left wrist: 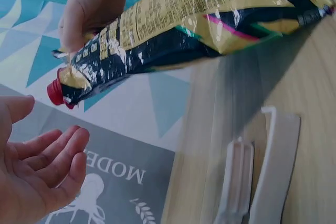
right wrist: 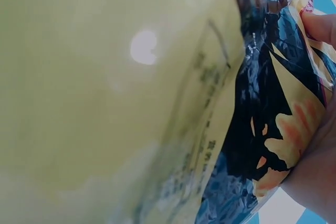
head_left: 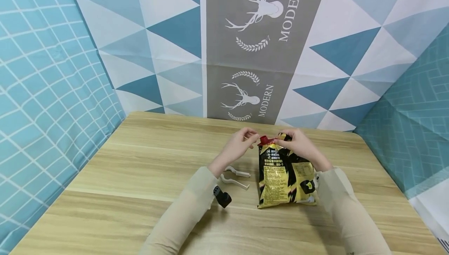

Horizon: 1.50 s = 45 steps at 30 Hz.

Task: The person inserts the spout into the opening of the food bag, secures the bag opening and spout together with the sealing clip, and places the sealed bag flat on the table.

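A black and gold snack bag (head_left: 275,181) with printed text stands on the table, shown side-on in the left wrist view. A red plastic piece with a round spout (head_left: 265,140) sits at its top corner. My right hand (head_left: 298,144) grips the bag's top edge beside the red piece; the right wrist view shows its thumb on the crinkled film. My left hand (left wrist: 44,166) is just off the spout, its fingers loosely bent, holding nothing. Two white plastic clip-like strips (head_left: 235,181) lie on the table between the left forearm and the bag.
The wooden table (head_left: 140,161) carries all of this. A patterned cloth wall (head_left: 175,52) rises behind its far edge, with blue tile-print sheets (head_left: 52,71) at the sides. A black wrist camera (head_left: 222,197) is strapped to the left wrist.
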Each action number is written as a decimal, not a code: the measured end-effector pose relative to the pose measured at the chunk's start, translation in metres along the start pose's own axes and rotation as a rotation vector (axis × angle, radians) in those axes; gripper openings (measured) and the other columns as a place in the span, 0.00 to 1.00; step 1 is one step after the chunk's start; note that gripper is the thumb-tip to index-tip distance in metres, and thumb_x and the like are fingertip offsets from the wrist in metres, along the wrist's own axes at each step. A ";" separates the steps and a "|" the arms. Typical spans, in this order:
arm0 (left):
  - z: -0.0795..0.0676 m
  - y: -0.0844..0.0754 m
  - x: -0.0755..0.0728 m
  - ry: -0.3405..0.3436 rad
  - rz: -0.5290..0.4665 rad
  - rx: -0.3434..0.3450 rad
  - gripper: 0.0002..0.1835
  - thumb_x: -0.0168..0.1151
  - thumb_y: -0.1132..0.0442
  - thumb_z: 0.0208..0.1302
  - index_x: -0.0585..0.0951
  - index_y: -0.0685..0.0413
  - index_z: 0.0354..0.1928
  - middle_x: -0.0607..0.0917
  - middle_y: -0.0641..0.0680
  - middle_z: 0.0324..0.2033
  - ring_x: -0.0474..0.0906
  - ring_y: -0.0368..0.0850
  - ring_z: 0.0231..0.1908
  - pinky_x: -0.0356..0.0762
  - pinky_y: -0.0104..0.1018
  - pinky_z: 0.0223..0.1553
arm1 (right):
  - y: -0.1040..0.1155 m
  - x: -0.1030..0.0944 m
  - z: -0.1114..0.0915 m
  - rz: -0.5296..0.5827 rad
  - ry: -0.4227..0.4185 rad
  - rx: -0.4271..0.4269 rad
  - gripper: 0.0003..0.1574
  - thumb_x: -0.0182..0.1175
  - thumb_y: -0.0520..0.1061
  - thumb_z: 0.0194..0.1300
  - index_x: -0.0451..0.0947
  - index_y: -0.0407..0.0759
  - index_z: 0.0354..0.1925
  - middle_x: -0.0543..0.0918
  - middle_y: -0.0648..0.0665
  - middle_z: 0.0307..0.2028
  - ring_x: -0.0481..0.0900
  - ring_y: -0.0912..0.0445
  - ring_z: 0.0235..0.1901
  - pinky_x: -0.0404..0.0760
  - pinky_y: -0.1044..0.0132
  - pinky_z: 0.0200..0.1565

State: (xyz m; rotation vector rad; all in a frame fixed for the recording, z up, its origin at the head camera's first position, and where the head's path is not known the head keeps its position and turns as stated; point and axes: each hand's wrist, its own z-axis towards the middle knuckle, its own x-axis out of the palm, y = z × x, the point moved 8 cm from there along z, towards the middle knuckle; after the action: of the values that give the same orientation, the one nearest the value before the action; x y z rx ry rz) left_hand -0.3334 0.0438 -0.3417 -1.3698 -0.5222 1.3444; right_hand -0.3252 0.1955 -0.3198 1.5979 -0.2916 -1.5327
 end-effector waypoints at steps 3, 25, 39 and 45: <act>-0.003 0.006 -0.005 -0.002 0.050 -0.002 0.19 0.49 0.50 0.59 0.71 0.55 0.46 0.77 0.49 0.33 0.76 0.44 0.28 0.72 0.29 0.28 | -0.007 0.000 0.001 0.003 -0.008 0.000 0.20 0.55 0.55 0.54 0.71 0.39 0.23 0.64 0.46 0.16 0.55 0.60 0.12 0.63 0.67 0.17; -0.032 0.043 -0.012 0.219 0.326 0.064 0.07 0.58 0.56 0.52 0.77 0.49 0.31 0.77 0.43 0.26 0.72 0.36 0.29 0.69 0.27 0.31 | 0.018 -0.004 -0.012 -0.015 -0.053 0.041 0.10 0.55 0.43 0.57 0.74 0.35 0.28 0.65 0.45 0.18 0.52 0.64 0.11 0.59 0.69 0.16; -0.052 0.060 -0.014 0.367 0.420 0.047 0.03 0.61 0.64 0.47 0.77 0.52 0.26 0.77 0.46 0.25 0.72 0.39 0.28 0.68 0.30 0.31 | -0.011 -0.003 -0.004 0.004 -0.035 0.060 0.15 0.56 0.51 0.55 0.73 0.40 0.26 0.64 0.47 0.18 0.51 0.62 0.12 0.59 0.68 0.17; -0.054 0.064 -0.016 0.337 0.512 0.006 0.03 0.63 0.64 0.44 0.78 0.51 0.23 0.73 0.47 0.20 0.64 0.38 0.24 0.63 0.30 0.27 | -0.017 -0.006 -0.002 0.000 -0.047 0.035 0.18 0.56 0.56 0.53 0.71 0.42 0.23 0.60 0.47 0.16 0.51 0.61 0.12 0.60 0.67 0.18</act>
State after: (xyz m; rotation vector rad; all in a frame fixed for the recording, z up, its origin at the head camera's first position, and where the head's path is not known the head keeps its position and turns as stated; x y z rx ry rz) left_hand -0.3128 -0.0103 -0.4042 -1.7545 0.0694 1.4631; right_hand -0.3313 0.2102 -0.3281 1.5902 -0.3459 -1.5747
